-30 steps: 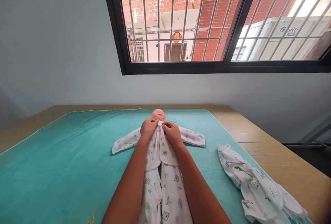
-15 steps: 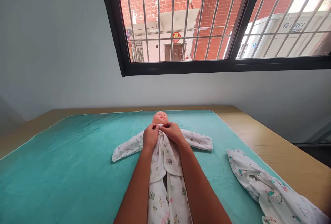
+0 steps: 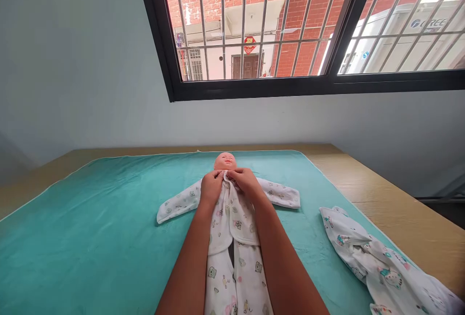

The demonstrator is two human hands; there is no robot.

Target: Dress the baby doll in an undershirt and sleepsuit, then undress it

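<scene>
A baby doll [image 3: 225, 161] lies on its back, its head toward the wall. It wears a white printed baby jacket [image 3: 238, 223] with sleeves spread to both sides, and white printed pants [image 3: 250, 276] below. My left hand [image 3: 211, 186] pinches the jacket's collar edge at the doll's neck. Opposite it, my right hand [image 3: 245, 181] pinches the other collar edge, the fingertips of both hands close together. Lower down, the jacket fronts part into a gap over the pants. The doll's own hands are hidden in the sleeves.
A teal cloth [image 3: 101, 237] covers most of the wooden table [image 3: 378, 189]. At the right lies another white printed baby garment [image 3: 378, 257], crumpled across the cloth's edge. Behind the table stands a grey wall [image 3: 90, 63] with a barred, black-framed window [image 3: 254, 89].
Both hands stay at the collar; my right fingers have shifted slightly, and a bit more of the white neckline shows between the hands. The view has tilted a little downward.
</scene>
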